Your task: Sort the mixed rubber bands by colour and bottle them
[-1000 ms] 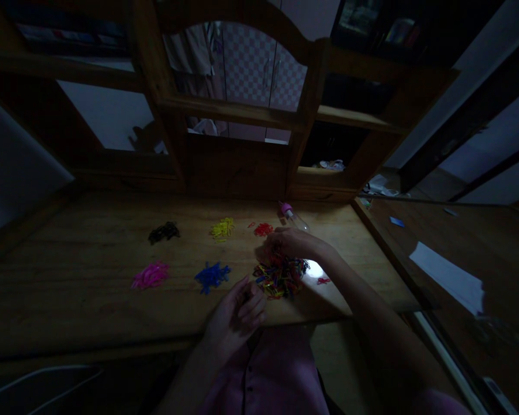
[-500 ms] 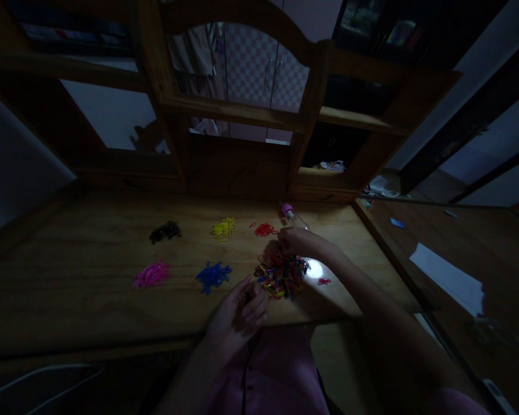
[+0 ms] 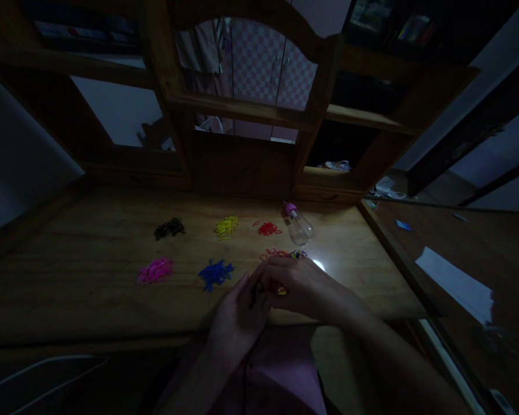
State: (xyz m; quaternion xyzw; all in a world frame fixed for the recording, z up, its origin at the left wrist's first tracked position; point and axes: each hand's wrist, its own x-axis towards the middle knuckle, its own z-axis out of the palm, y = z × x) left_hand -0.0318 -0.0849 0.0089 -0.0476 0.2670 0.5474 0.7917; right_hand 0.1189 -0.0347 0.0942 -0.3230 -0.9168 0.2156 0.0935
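Note:
My left hand is at the table's front edge with its fingers curled; a dark patch shows in the palm, too dim to name. Touching it from the right, my right hand has its fingers pinched together over the left fingers. What they hold is hidden. Behind and under my right hand lies a mixed pile of small coloured loop-like pieces, mostly covered. Similar pieces lie sorted by colour: a blue pile nearest my left hand, a pink pile, a black pile, a yellow pile and a red pile.
A clear bulb-shaped bottle with a pink cap lies behind the mixed pile. A wooden shelf unit stands along the table's back. To the right, a second wooden surface bears white paper and a blue card.
My right hand has moved from beside the red pile toward me, down to my left hand. It now covers most of the mixed pile, and the bottle shows fully.

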